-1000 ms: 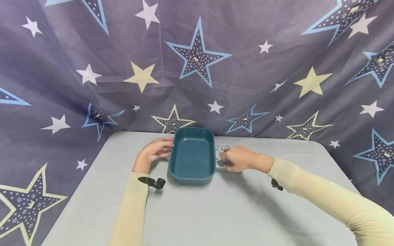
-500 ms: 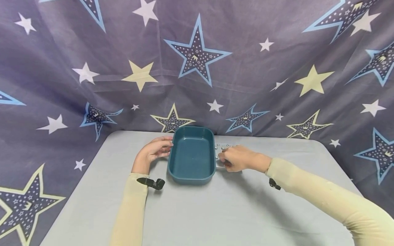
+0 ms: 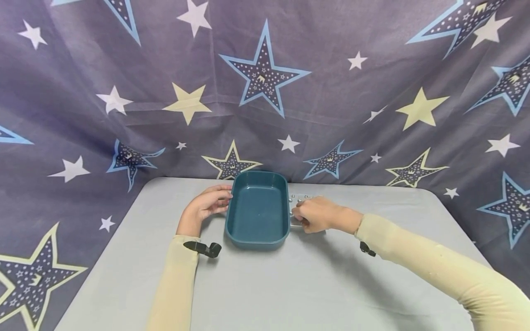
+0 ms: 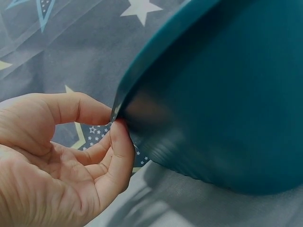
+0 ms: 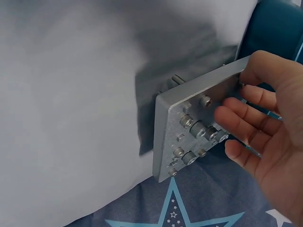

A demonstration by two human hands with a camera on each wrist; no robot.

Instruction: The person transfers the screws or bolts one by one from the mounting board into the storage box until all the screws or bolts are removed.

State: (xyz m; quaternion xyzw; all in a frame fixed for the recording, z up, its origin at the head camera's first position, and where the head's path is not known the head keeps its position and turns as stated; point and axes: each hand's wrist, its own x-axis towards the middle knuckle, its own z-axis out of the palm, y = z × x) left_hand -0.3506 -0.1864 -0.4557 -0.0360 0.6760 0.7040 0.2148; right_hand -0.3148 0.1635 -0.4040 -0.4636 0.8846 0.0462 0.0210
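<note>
Teal tray (image 3: 258, 214): sitting upright, hollow side up, toward the far edge of the grey-white table (image 3: 265, 285), between the two hands.
Tray interior: showing, in the head view, a smooth flat floor, rounded corners and glossy walls catching light.
Tray exterior: presenting, in the left wrist view, its side wall and edge, with fine ripple-like lines low down that the head view is hiding.
Left hand (image 3: 205, 206): pinching the tray's left rim between thumb and forefinger; the left wrist view is confirming the grip.
Metal plate (image 5: 195, 109): sitting beside the tray's right wall; contact cannot be told. The right wrist view is showing thick silvery metal carrying bolts (image 5: 187, 120) of unequal size; the head view is showing part only.
Right hand (image 3: 318, 214): pinching at the plate's end, whether edge or fitting cannot be told; the other fingers are bending beside the bolts.
Backdrop (image 3: 323, 115): hanging behind, dark star-printed fabric.
</note>
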